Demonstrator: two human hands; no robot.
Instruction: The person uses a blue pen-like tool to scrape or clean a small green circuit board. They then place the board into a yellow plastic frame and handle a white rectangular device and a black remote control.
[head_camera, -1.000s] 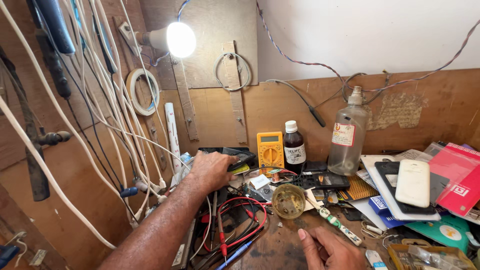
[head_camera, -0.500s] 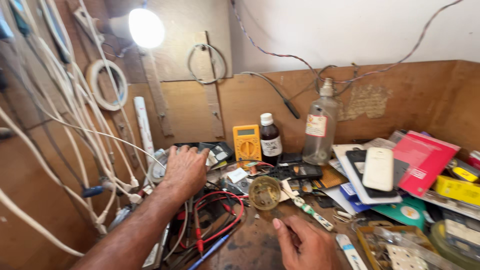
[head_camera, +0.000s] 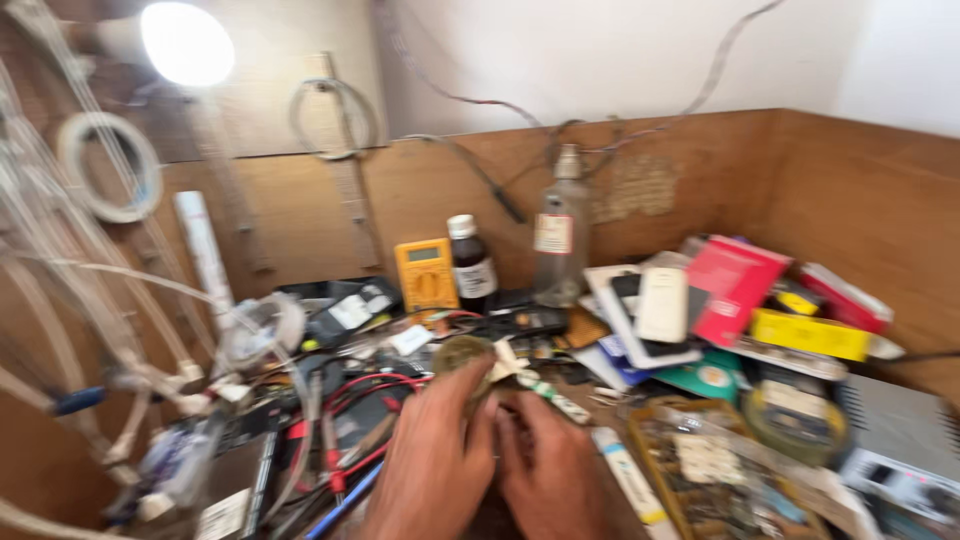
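Observation:
My left hand (head_camera: 432, 462) and my right hand (head_camera: 548, 472) are side by side at the bottom middle, knuckles touching, fingers curled downward. The left fingertips reach the near edge of a small round brownish tin (head_camera: 460, 352). A thin white stick-like tool (head_camera: 545, 392) lies just beyond the right hand's fingers. Motion blur hides whatever is between the fingers. Red wires (head_camera: 372, 392) run over the bench left of my left hand.
A yellow multimeter (head_camera: 424, 274), a dark brown bottle (head_camera: 470, 264) and a clear bottle (head_camera: 560, 240) stand at the back wall. Phones (head_camera: 662, 304), red and yellow boxes (head_camera: 738, 282) and a metal unit (head_camera: 900, 440) crowd the right. White cables (head_camera: 120, 350) hang at left under a lit bulb (head_camera: 186, 44).
My left hand has drawn back from the black parts at the left and come in beside my right hand near the round tin. The view has swung to the right.

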